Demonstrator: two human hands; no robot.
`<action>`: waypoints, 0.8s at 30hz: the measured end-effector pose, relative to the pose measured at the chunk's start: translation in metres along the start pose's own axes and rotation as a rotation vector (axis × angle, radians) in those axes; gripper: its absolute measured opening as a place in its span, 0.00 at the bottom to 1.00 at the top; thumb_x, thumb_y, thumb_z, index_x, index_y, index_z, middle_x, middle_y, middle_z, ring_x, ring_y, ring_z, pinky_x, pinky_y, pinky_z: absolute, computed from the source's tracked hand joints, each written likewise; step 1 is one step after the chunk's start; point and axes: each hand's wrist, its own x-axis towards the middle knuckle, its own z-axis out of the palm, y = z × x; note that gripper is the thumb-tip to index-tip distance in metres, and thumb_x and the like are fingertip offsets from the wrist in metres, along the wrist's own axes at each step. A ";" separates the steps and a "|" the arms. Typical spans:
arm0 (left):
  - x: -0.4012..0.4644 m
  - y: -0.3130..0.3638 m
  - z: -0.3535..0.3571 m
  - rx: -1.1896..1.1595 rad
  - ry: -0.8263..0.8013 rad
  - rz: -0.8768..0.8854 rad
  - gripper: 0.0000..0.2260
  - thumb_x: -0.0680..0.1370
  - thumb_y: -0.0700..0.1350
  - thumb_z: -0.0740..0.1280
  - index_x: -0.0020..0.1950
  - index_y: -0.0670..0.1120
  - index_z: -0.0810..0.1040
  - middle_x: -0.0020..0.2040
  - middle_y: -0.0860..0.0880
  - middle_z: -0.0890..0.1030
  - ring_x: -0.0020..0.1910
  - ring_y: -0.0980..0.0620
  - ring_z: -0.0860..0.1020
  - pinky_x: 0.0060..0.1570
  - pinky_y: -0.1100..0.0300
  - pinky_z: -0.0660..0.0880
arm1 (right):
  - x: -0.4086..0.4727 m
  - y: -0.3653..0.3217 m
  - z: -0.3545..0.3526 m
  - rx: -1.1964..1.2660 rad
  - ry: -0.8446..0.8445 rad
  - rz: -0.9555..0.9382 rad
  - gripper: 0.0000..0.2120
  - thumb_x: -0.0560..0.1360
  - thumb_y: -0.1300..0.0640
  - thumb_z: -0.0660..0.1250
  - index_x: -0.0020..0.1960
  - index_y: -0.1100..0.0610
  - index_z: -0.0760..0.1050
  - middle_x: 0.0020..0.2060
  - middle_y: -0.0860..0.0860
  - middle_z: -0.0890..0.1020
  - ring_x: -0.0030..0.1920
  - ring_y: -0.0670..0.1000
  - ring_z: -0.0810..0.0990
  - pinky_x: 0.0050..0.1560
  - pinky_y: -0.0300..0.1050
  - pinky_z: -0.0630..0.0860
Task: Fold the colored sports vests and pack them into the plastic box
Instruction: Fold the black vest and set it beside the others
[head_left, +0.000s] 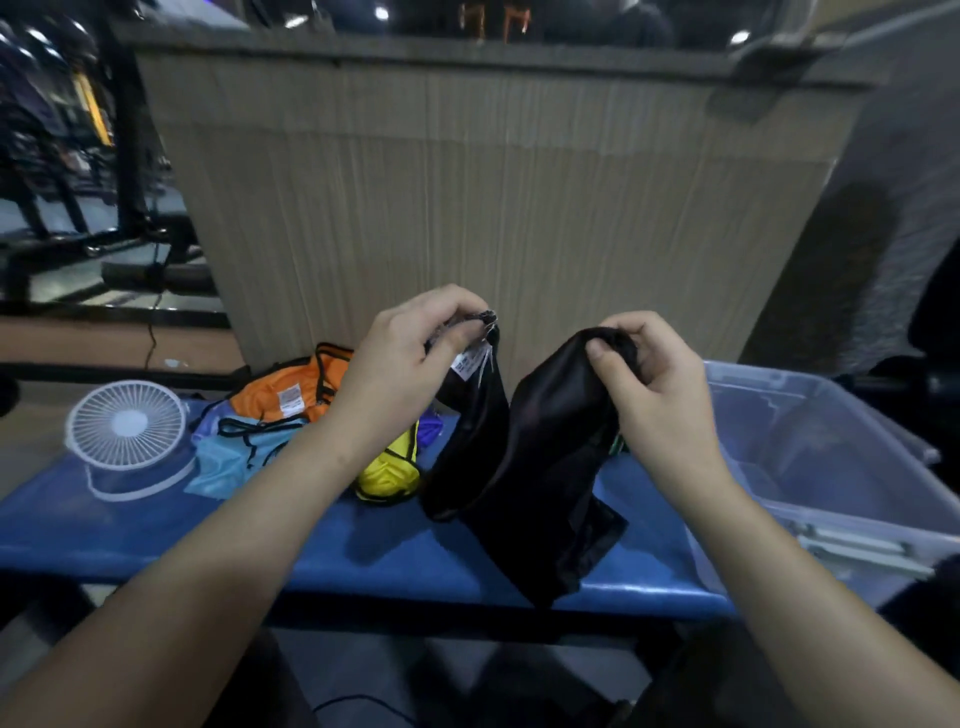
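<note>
A black vest (524, 457) hangs over the blue bench (260, 540), its lower end draping past the front edge. My left hand (410, 358) pinches one top corner by the white label, and my right hand (654, 379) grips the other top corner. To the left on the bench lies a pile of vests: orange (291, 389), light blue (234, 462) and yellow (389, 473), with a bit of purple (430, 428) behind. The clear plastic box (841, 467) stands open at the bench's right end.
A small white fan (127, 431) stands on the bench's left end. A tall beige ribbed panel (493, 208) rises right behind the bench. Dark gym equipment (78, 208) fills the far left. A grey textured column (883, 208) stands at the right.
</note>
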 end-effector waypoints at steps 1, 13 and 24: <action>0.002 0.009 -0.006 0.009 0.012 0.020 0.05 0.80 0.38 0.66 0.48 0.46 0.80 0.40 0.58 0.78 0.41 0.61 0.77 0.44 0.70 0.69 | 0.000 -0.009 -0.004 -0.011 0.005 -0.019 0.05 0.79 0.65 0.67 0.48 0.57 0.77 0.40 0.46 0.80 0.43 0.44 0.78 0.46 0.39 0.73; 0.023 0.105 -0.076 0.160 0.189 0.149 0.03 0.80 0.41 0.67 0.49 0.45 0.80 0.38 0.57 0.77 0.39 0.62 0.75 0.40 0.72 0.66 | -0.003 -0.128 -0.042 -0.066 0.137 -0.264 0.06 0.80 0.64 0.65 0.49 0.54 0.76 0.42 0.45 0.79 0.45 0.43 0.78 0.47 0.35 0.72; 0.041 0.099 -0.115 0.257 0.306 -0.020 0.03 0.77 0.49 0.67 0.45 0.52 0.79 0.42 0.56 0.82 0.45 0.55 0.80 0.48 0.51 0.77 | 0.021 -0.142 -0.052 -0.082 0.330 -0.266 0.02 0.81 0.61 0.65 0.50 0.57 0.75 0.40 0.45 0.77 0.42 0.43 0.76 0.44 0.37 0.73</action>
